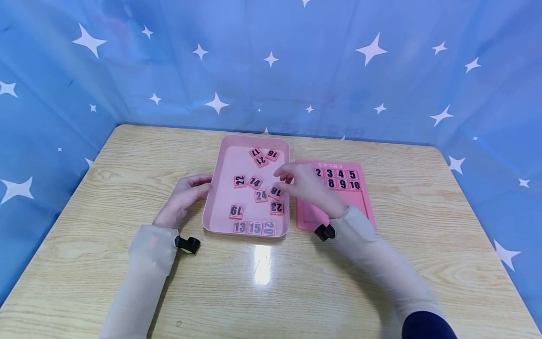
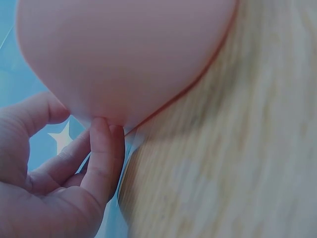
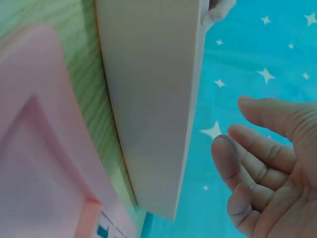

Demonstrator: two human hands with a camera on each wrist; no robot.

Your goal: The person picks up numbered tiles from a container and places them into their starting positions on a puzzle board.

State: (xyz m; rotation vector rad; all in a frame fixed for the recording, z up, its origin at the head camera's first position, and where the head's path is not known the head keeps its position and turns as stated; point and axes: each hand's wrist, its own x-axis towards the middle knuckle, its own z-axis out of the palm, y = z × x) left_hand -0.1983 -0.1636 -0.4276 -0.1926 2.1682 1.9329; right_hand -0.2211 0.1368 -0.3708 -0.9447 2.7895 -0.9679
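Both grips released: left hand [image 1: 184, 195] touches the tray [image 1: 220, 188], lengthwise away; right hand [image 1: 306, 186] hovers.

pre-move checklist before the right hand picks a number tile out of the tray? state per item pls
1. Right hand empty, fingers relaxed: ok.
2. Right hand over the tray's right edge, near tile 18: ok.
3. Left hand steadying the tray at its left rim: ok, fingertips touch it.
4. Loose tiles lie number side up: ok for those in view.
5. Board has free slots below the 10: ok.
6. Tile 11 or 12 located in the tray: not ok, neither visible.
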